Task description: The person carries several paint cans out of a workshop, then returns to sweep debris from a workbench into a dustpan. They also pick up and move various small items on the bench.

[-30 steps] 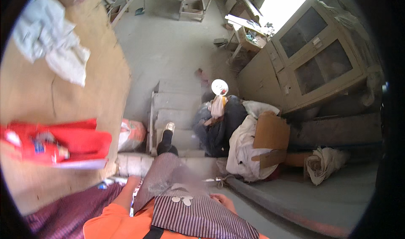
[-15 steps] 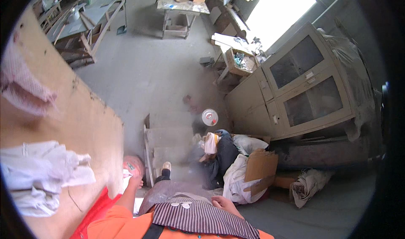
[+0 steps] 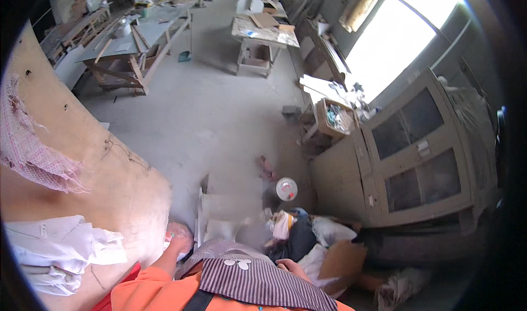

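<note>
Down low, left hand (image 3: pixel 177 244) grips a pinkish bundle (image 3: pixel 177 233) beside the board edge (image 3: pixel 159 201); right hand (image 3: pixel 290 266) unclear.

Plywood surface (image 3: pixel 99 184) at left carries white crumpled cloth (image 3: pixel 60 250) and pink mesh fabric (image 3: pixel 33 146).

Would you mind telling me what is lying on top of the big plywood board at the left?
On the plywood board lie a pink mesh cloth and crumpled white fabric. Whatever sits beneath them is covered.
</note>
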A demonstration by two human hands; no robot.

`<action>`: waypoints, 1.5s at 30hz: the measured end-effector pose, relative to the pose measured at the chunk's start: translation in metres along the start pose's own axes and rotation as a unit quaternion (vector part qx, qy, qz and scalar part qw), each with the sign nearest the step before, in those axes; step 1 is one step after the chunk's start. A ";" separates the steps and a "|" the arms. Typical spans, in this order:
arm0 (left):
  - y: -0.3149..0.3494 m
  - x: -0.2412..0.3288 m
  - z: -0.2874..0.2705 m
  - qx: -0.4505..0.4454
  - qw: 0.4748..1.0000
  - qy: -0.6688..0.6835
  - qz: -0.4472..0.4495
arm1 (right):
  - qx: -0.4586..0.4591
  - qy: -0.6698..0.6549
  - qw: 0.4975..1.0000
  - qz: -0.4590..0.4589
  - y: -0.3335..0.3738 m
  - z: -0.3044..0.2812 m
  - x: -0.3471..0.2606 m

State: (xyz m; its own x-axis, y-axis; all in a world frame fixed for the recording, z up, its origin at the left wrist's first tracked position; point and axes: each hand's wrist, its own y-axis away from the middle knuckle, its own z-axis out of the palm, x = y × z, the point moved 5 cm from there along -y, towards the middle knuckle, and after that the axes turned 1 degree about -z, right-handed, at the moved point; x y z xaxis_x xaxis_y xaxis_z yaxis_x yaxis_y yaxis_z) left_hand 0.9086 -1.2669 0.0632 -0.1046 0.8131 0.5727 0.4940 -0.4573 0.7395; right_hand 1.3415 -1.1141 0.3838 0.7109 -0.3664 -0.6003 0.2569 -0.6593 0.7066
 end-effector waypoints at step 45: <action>-0.287 0.214 -0.034 -0.028 0.730 -0.588 -0.348 | -0.150 0.243 0.958 0.003 -0.785 -0.159 0.081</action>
State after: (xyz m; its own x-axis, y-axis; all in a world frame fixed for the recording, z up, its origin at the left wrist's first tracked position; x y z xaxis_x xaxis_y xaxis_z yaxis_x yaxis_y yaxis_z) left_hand 0.7155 -0.9743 -0.0143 0.5152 0.5875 -0.6240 0.6353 0.2269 0.7382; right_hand 1.3019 -0.5220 -0.1602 0.9154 0.0267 -0.4018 0.3762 -0.4127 0.8296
